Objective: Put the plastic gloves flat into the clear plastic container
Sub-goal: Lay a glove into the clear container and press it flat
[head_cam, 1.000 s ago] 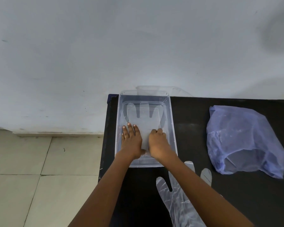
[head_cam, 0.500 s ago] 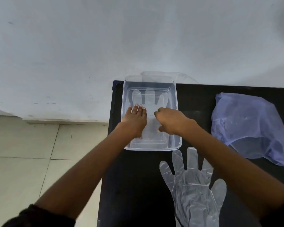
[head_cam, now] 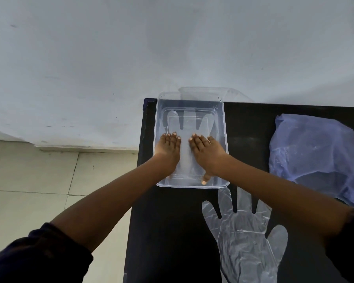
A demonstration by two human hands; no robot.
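Head view: at frame centre, the left hand (head_cam: 169, 149) and right hand (head_cam: 207, 153) lie open, palms down, pressing a glove (head_cam: 186, 139) flat inside the container (head_cam: 223, 127) on the table (head_cam: 172, 231). Neither grips anything. A second glove (head_cam: 245, 240) lies lower right; a blue bag (head_cam: 315, 160) sits right.

Background: pale grey-white wall (head_cam: 131, 48), matte, with a few small dark specks and faint smudges; lighting soft and even, with diffuse shadows toward the upper right. Floor (head_cam: 29, 180) at lower left is light beige tile with thin dark grout lines, meeting the wall at a low pale skirting ledge (head_cam: 80, 147). Black desk (head_cam: 172, 231) stands with its far edge against the wall.
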